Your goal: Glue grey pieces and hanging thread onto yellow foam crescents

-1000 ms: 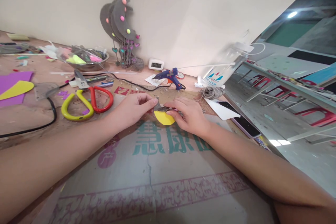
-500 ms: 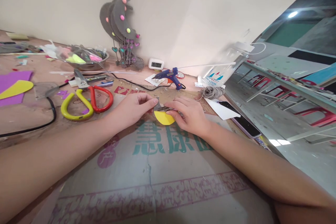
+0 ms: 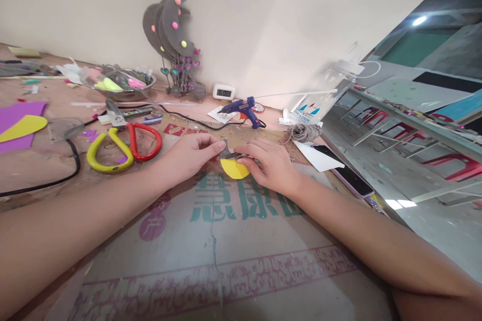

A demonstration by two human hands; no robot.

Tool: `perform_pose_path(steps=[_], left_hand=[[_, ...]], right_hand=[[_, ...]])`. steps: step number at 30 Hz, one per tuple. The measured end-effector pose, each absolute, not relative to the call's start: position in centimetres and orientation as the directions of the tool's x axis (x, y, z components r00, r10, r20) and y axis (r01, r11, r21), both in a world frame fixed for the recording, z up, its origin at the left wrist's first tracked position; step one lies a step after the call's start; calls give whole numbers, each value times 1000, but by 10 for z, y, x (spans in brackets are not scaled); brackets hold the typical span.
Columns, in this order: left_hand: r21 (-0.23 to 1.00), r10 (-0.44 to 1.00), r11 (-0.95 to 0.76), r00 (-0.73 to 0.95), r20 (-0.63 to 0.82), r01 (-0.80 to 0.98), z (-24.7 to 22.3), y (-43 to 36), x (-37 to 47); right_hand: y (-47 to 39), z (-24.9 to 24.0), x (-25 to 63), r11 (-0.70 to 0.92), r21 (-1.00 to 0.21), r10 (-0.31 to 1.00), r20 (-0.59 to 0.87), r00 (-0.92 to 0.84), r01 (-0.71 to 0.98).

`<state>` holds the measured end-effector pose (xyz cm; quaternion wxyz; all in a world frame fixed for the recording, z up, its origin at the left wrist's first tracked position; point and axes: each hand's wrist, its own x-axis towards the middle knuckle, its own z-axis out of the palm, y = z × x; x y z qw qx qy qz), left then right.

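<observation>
Yellow half-round piece (image 3: 235, 170), flat and thin by the look of it, sits between my hands, curved edge towards me, over the printed cardboard sheet (image 3: 169, 256); a dark grey piece (image 3: 227, 152) lies along its straight far edge, though whether the two are joined I cannot tell. My left hand (image 3: 205, 150) has thumb and forefinger brought together in a fine pinch on the grey piece's left end; my right hand (image 3: 267, 160) is curled in, fingers over the grey piece's other end, thumb against the yellow edge, little gap showing; what lies under those fingers is hidden. Judgement: light, even pressure from both sides should serve best, since a thin sheet would likely buckle if squeezed; better to steady with one pinch and adjust with the other, edges lined up before pressing; wrists low, fingertips off the seam so it can be seen. Nearby: blue glue gun (image 3: 243, 107) just beyond the hands; scissors (image 3: 134, 153) with one yellow and one red handle beside my left forearm.
</observation>
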<state>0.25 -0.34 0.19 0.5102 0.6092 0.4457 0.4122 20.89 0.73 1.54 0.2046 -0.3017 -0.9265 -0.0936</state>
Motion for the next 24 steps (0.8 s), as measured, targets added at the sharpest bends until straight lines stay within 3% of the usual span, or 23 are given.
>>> perform_pose_path(steps=[14,24], left_hand=[[983,959,-109,276,65,146,2,-3,2],[981,960,-125,267,82,149,2,-2,2]], right_hand=[[8,13,211,802,19,513,489,-706,596],[8,13,211,786,85,510,471,-720,612]])
